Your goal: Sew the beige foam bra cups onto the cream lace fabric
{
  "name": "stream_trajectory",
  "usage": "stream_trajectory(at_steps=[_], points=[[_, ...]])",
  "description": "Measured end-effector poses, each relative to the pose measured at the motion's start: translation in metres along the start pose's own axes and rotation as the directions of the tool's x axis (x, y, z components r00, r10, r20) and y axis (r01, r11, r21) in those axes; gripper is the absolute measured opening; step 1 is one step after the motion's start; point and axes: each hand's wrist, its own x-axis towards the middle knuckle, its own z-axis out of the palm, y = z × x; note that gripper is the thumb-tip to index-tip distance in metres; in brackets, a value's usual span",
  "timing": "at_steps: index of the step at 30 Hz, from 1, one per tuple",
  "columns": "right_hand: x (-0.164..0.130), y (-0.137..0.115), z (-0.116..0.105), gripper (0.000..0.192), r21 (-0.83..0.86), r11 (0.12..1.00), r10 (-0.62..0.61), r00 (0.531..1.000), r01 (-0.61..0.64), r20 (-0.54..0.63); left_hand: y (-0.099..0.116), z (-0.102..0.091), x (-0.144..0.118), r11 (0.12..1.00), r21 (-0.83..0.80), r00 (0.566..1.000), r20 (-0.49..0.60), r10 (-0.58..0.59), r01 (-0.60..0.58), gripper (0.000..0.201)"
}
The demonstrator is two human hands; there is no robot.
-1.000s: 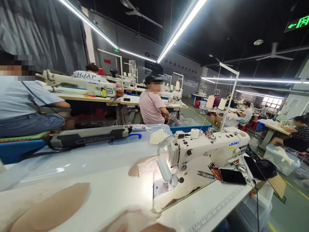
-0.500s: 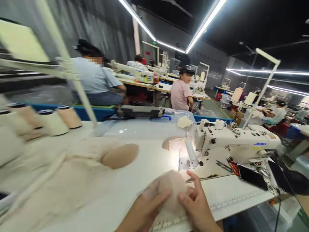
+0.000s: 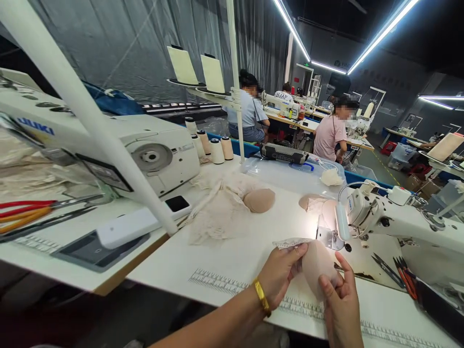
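A beige bra cup (image 3: 318,265) with a strip of pale lace (image 3: 290,242) is held above the front of the sewing table. My left hand (image 3: 281,270) pinches its left edge between thumb and fingers, and the lace pokes out over those fingers. On the other side, my right hand (image 3: 340,295) grips the lower right edge, thumb in front and index finger raised. Just beyond the cup is the lit needle area of a white sewing machine (image 3: 380,217). More beige cup fabric (image 3: 328,212) lies behind the needle.
Beige lace fabric with a cup (image 3: 259,200) lies left on the table. Thread snips (image 3: 387,270) and orange-handled tools (image 3: 406,278) rest at right. A second sewing machine (image 3: 152,154), a thread-stand pole (image 3: 90,125) and thread cones (image 3: 217,151) stand left. Co-workers (image 3: 329,135) sit beyond.
My view has swung left, bringing the second machine into sight and shifting the table rightward. Both hands still hold the cup, now tilted more upright with its lace showing.
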Motion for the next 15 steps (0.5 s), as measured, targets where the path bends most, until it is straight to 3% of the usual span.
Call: stream_trajectory(at_steps=[10, 15], points=[[-0.010, -0.008, 0.009, 0.090, -0.053, 0.997, -0.050, 0.999, 0.049, -0.020, -0.007, 0.009, 0.003, 0.998, -0.063, 0.994, 0.106, -0.014, 0.021, 0.040], [-0.004, -0.004, 0.005, 0.096, 0.011, 1.000, -0.013, 1.000, 0.013, 0.008, -0.006, 0.014, 0.008, 0.994, -0.084, 0.995, 0.072, -0.071, 0.077, 0.041]])
